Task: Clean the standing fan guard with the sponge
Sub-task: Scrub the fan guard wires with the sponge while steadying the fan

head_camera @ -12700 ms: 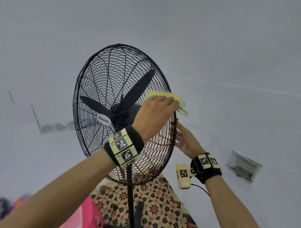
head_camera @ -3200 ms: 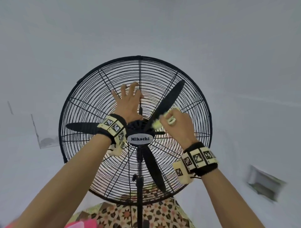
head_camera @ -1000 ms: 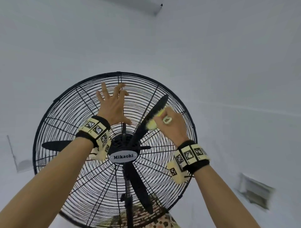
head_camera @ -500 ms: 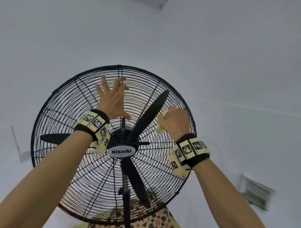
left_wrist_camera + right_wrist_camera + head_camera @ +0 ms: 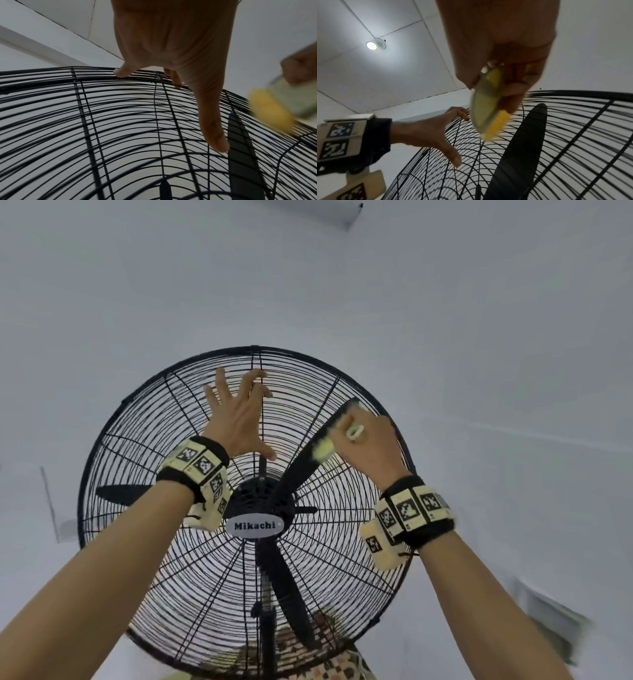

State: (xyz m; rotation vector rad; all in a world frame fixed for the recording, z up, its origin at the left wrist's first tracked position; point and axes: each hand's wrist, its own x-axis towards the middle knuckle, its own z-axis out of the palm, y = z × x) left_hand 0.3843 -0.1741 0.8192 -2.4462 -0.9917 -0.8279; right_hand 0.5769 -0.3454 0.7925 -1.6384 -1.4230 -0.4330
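Head view, left to right: my left hand (image 5: 239, 419) is spread flat, fingers straight, on the upper part of the fan guard (image 5: 164, 412), bracing it and holding nothing. Left wrist view agrees: thumb (image 5: 214, 135) laid along the wires, the other fingertips (image 5: 120, 71) reaching the top rim. Centre is the hub badge (image 5: 255, 524), with black blades (image 5: 301, 460) behind the wire. To the right, my right hand (image 5: 370, 443) has its grip closed around the sponge (image 5: 323, 450), yellow foam with a greenish scrub face, up in the guard's upper right sector over the raised blade. Right wrist view shows fingers pinching the sponge (image 5: 488, 108) edge-on, yellow side toward the wires; blurred, so I judge it is mid stroke. Contact with the wire I cannot tell for certain.

Step in hand, my judgement: wiping the upper right sector. To do it well I would keep the left palm firm so the head does not rock on the pole (image 5: 265, 628), run the sponge along the ring wires from spoke to spoke, press lightly so the foam wraps each wire, and not push in hard enough to touch the blade. Then work round the sectors. Lower half looks not yet reached.
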